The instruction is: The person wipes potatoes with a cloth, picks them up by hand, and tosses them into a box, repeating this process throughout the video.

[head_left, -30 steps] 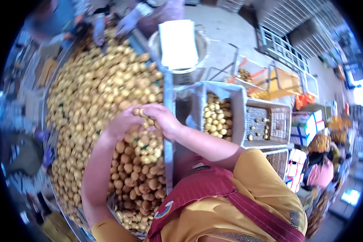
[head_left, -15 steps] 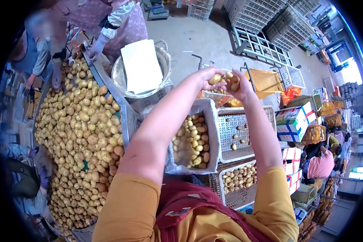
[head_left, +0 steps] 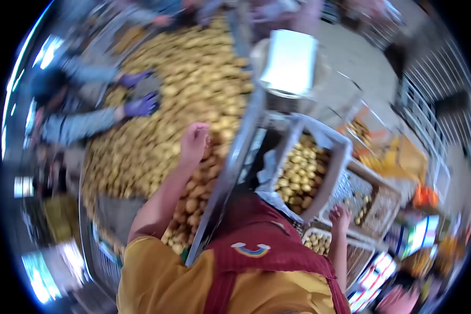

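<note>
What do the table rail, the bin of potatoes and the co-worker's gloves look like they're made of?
The rail is likely metal: bare grey with a dull sheen along its straight edge. The bin is probably plastic, pale grey with thin moulded walls, though blur leaves that open. The gloves look like thin rubber or nitrile, purple and close-fitting on the hands.

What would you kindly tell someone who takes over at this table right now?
Left hand: curled over the potato pile on the table; blur hides whether it grips any.
Right hand: open, looks empty, by the mesh crate.
Done: lined crate partly filled with potatoes.
Left: a large pile on the table, where a co-worker's gloved hand also rests.
</note>
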Demonstrator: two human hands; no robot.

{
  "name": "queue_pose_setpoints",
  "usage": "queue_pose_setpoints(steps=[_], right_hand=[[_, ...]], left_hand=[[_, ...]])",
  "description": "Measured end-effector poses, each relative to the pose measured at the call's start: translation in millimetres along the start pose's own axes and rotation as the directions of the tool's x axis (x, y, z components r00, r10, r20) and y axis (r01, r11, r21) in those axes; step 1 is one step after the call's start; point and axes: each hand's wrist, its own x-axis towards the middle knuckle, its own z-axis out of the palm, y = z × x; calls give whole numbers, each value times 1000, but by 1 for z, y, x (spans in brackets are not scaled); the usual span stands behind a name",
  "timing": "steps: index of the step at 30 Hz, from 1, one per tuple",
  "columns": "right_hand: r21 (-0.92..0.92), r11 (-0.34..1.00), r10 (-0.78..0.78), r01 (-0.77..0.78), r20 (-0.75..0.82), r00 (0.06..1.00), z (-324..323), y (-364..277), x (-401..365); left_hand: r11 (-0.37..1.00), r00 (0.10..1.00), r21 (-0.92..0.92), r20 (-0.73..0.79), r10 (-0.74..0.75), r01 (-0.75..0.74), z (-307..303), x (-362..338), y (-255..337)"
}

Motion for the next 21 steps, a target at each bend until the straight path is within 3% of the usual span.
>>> queue_pose_setpoints(steps=[1,3,5,7,8,9,11,12,14,15,17,18,19,20,21], right_hand=[[-74,997,-25,22,-38,999,12,1,-8],[-109,989,-102,102,-1,995,52,-3,-23],[-151,959,-211,242,193,958,99,-11,-19],[-204,855,-353,476,444,824,166,-34,-36],[-150,707,-505,691,576,642,205,-43,-47],[-224,642,-436,733,680,590,235,-56,-57],[-145,419,-435,896,835,338,310,-77,-106],[-5,107,-472,994,880,55,346,-79,-117],[164,-179,-314,970,925,-215,409,-74,-142],[199,-302,-209,932,940,-269,433,-64,-153],[321,-385,34,865,942,-335,479,-47,-168],[410,-426,129,807,910,-394,500,-35,-164],[493,-460,224,739,870,-440,521,-21,-154],[550,-475,308,687,835,-457,541,-13,-144],[555,-490,416,673,827,-379,562,-18,-152]], left_hand=[[996,992,54,-104,79,-73,-29,-14,-19],[933,958,350,-231,173,-84,-65,-54,-34],[765,914,632,-229,336,-123,-80,-90,-65],[641,923,753,-130,361,-145,-89,-120,-80],[598,919,789,-118,375,-143,-85,-132,-67],[551,917,823,-103,384,-138,-84,-142,-55],[635,938,759,-97,332,-146,-89,-155,-44],[667,946,731,-97,309,-143,-94,-159,-38],[659,962,747,-105,252,-90,-109,-163,-60],[633,959,770,-113,259,-80,-117,-160,-61],[578,955,813,-115,272,-66,-136,-153,-57],[652,975,758,-125,186,-27,-143,-143,-58],[638,973,768,-103,209,-56,-150,-129,-60],[625,969,775,-77,234,-89,-156,-113,-62],[613,965,781,-50,257,-123,-162,-97,-64]])
